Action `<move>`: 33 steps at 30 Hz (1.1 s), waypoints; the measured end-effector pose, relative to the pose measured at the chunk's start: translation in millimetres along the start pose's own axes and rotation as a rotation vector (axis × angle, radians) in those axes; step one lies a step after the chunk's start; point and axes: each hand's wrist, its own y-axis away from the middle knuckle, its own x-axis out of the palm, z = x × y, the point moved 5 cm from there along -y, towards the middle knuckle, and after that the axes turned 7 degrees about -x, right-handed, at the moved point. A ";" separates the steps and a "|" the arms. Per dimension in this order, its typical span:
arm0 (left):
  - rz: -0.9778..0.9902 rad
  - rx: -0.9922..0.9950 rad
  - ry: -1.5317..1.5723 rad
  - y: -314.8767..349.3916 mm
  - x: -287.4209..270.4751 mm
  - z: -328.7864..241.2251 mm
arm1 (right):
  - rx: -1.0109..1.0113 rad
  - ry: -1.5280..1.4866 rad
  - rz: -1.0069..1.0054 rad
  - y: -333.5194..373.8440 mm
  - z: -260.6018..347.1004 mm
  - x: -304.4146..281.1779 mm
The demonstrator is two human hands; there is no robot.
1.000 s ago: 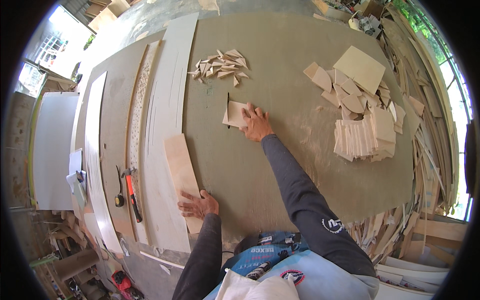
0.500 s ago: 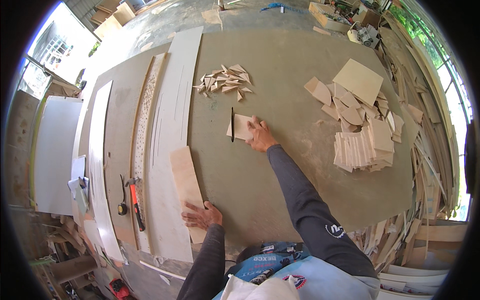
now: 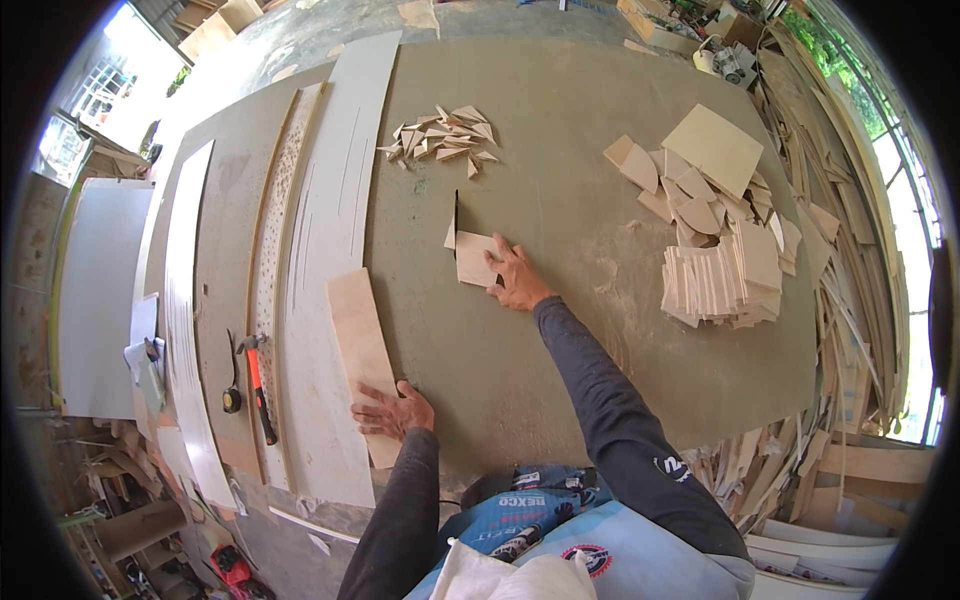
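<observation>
My right hand [image 3: 520, 281] grips a small pale plywood piece [image 3: 473, 262], its fingers spread over the top and right edge. The piece lies on the big brown board beside a thin dark saw blade [image 3: 457, 212] that stands up through the surface. A small triangular offcut [image 3: 449, 236] sits at the blade's left side. My left hand [image 3: 398, 410] is open, resting flat with fingers apart on the lower part of a long plywood strip [image 3: 357, 318]. That strip lies along the right edge of a long white panel [image 3: 330, 180].
A heap of triangular offcuts [image 3: 437, 140] lies beyond the blade. To the right are stacked plywood pieces [image 3: 710, 280], rounded ones [image 3: 698, 214] and a square sheet [image 3: 712, 150]. An orange-handled hammer [image 3: 257, 385] and a tape measure [image 3: 231, 400] lie left. Scrap strips [image 3: 850, 230] line the right side.
My right hand has drawn the plywood piece back toward me, to the near right side of the blade. A triangular offcut now shows apart at the left. My left hand stays on the strip.
</observation>
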 end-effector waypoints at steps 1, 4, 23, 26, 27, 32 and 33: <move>0.002 -0.003 -0.004 0.2 -0.6 -0.3 | -0.003 -0.014 0.013 0.2 -0.4 0.0; 0.003 -0.002 -0.005 -0.8 3.7 0.0 | -0.006 0.002 -0.005 1.9 -0.4 -1.4; -0.011 -0.006 -0.048 0.3 2.0 -0.2 | 0.007 0.096 0.002 -3.1 6.0 1.9; -0.015 -0.006 -0.055 0.2 2.4 -0.5 | 0.001 0.108 -0.002 -2.5 5.3 1.8; -0.013 -0.007 -0.056 0.2 2.6 -0.6 | -0.005 0.117 -0.005 -1.2 5.0 2.1; -0.020 -0.004 -0.049 1.1 0.6 -1.0 | -0.023 0.089 -0.036 2.8 7.0 2.1; -0.016 -0.005 -0.048 0.6 0.6 -2.2 | -0.019 0.076 -0.046 2.0 5.9 1.7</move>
